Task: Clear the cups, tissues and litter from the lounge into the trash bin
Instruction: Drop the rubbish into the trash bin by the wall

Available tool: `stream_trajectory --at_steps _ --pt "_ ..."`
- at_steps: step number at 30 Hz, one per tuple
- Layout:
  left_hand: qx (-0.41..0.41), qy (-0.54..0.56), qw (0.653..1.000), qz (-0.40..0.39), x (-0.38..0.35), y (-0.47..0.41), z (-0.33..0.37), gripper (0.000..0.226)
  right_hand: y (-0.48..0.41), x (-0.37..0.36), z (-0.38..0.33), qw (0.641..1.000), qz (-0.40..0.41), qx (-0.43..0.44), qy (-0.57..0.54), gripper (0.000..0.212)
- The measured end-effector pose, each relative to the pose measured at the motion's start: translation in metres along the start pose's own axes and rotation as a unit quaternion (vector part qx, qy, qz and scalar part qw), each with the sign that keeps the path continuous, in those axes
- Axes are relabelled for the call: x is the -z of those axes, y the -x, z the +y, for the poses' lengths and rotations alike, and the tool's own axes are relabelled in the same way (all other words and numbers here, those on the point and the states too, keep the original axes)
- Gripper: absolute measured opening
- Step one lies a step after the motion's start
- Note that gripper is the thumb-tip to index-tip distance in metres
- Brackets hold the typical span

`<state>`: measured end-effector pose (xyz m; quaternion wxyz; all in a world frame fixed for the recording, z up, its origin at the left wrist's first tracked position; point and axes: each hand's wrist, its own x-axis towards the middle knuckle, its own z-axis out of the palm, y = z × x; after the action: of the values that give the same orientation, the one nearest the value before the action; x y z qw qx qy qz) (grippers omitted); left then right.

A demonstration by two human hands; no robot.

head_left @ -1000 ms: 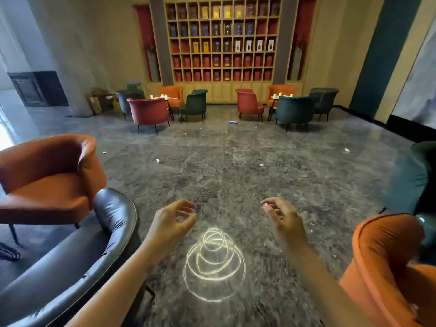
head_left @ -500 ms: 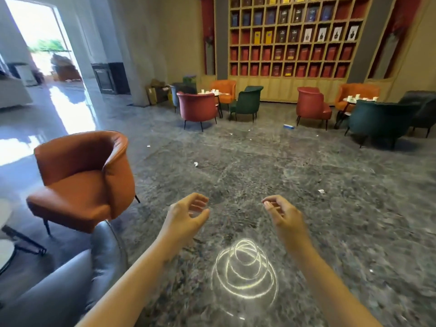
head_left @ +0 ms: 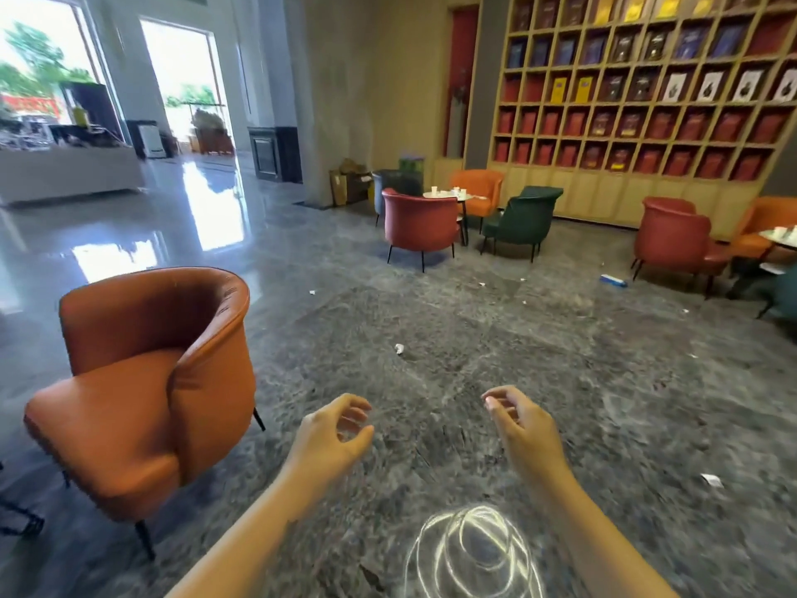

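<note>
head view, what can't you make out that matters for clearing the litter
All in the head view:
cups on the far round table: too small to count.
second table: cut off by the right edge.
white scrap on the floor: too small to tell tissue from paper.
blue item by the red chair: blurred, kind unclear.
trash bin: none identifiable.

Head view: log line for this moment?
left hand: empty, loosely curled | right hand: empty | crumpled tissue: on floor ahead | cups: on far table
</note>
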<state>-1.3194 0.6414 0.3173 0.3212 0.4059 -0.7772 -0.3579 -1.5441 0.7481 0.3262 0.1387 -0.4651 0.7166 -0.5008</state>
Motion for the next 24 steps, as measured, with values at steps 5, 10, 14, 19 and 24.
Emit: stream_trajectory --at_steps 5,10,14,19,24 --pt "-0.010 0.004 1.000 0.002 -0.028 -0.154 -0.006 0.017 -0.145 -0.013 0.031 1.000 -0.010 0.007 0.012 0.009" --pt "-0.035 0.017 0.999 0.006 -0.081 -0.307 -0.022 0.021 -0.286 -0.023 0.090 1.000 0.006 0.009 -0.024 0.010" --pt "-0.041 0.013 0.999 0.021 -0.125 -0.438 -0.043 0.021 -0.418 -0.040 0.138 0.999 -0.006 0.024 -0.032 0.010" --pt "-0.015 0.001 0.999 0.047 -0.146 -0.588 -0.060 0.022 -0.588 -0.063 0.173 0.998 -0.047 0.021 -0.041 0.008" --pt "0.024 -0.020 0.997 0.073 -0.143 -0.704 -0.097 0.025 -0.728 -0.117 0.194 0.993 -0.103 0.018 -0.058 0.008"
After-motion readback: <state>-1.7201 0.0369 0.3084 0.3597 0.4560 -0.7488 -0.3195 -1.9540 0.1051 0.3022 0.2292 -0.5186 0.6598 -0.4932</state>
